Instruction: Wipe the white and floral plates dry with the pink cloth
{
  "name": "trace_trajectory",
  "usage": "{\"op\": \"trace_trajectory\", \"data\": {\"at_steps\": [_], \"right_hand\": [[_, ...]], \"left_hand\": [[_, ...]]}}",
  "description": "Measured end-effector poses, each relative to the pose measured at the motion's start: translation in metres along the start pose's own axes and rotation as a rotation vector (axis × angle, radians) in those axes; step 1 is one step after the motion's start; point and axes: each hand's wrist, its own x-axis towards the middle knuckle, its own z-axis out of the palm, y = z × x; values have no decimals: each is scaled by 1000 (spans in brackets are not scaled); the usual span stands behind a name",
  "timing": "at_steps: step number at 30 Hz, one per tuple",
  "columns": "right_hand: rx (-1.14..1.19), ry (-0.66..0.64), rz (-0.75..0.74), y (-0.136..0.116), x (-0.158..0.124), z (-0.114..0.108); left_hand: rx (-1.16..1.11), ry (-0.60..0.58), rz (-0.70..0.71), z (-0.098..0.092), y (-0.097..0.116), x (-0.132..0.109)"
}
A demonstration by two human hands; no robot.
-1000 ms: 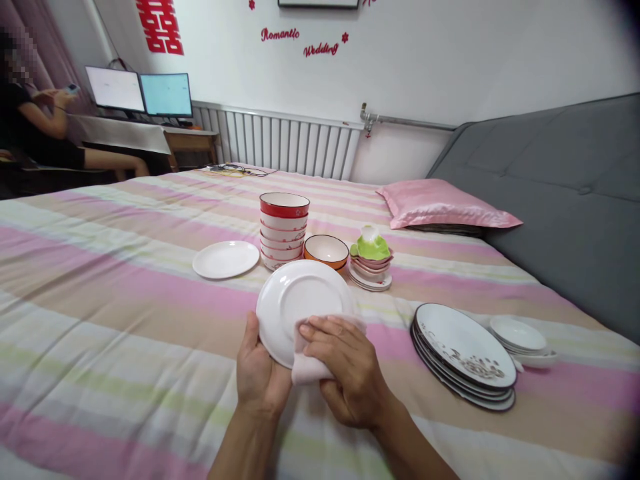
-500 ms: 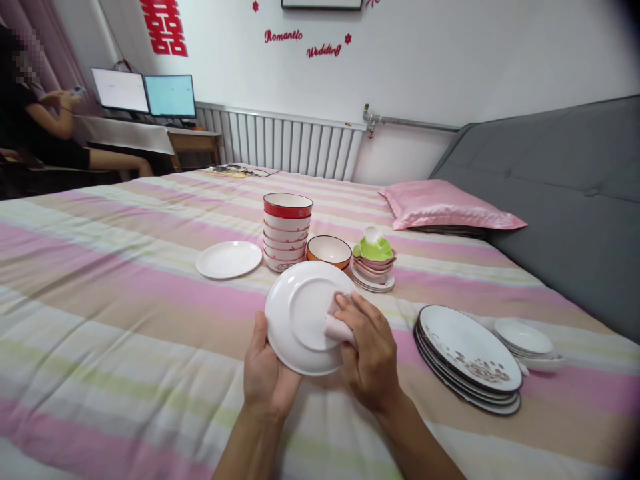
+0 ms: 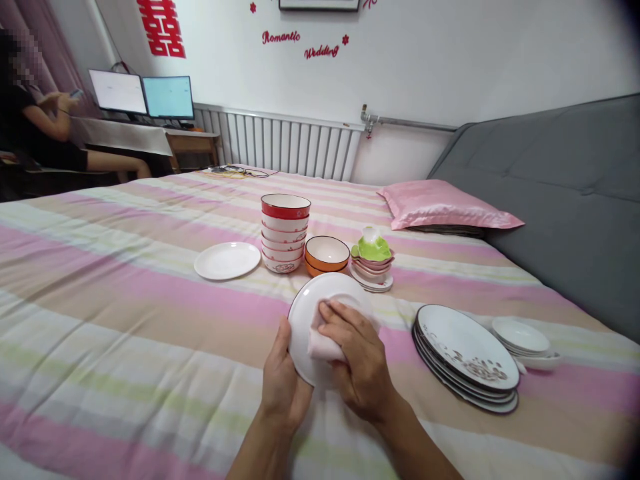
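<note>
My left hand (image 3: 284, 381) grips the lower left rim of a plain white plate (image 3: 307, 301), which is held above a striped bedspread (image 3: 125, 313). My right hand (image 3: 356, 357) presses a small pale pink cloth (image 3: 321, 344) against the plate's face, fingers closed over the cloth. Behind the plate stand a stack of red and white bowls (image 3: 285, 231), an orange bowl (image 3: 327, 254) and a second white plate (image 3: 227, 260) lying flat.
A pile of patterned plates (image 3: 465, 357) and small white dishes (image 3: 523, 339) lie to the right. A green leaf-shaped dish (image 3: 371, 250) tops a stack of saucers. A pink pillow (image 3: 445, 207) and grey headboard (image 3: 565, 187) are behind. A person (image 3: 45, 133) sits at a desk far left.
The plate has shifted right and a little lower, and tilted flatter. My right hand with the cloth has slid from the plate's lower edge onto its middle.
</note>
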Motion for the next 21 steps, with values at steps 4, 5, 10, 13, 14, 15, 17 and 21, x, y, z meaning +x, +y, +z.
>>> {"op": "trace_trajectory", "data": {"at_steps": [4,5,10,13,14,15,17,21], "right_hand": [[51,-86,-56,-10,5,0],[64,-101,-68,-12,7,0],[142,-117,-104,-21,10,0],[187,-101,-105,-20,11,-1],[200,-89,-104,-20,12,-2],[211,-72,-104,-19,12,-3],[232,-34,-101,-17,12,-5],[230,71,-52,-9,7,-8]], "left_hand": [[-45,58,15,1,6,1],[-53,68,15,1,8,1],[-83,36,2,-4,19,5],[-97,25,53,-10,23,7],[-104,22,79,-12,24,8],[-111,16,106,-15,24,9],[-122,5,145,-18,26,10],[-117,22,208,-22,29,11]]}}
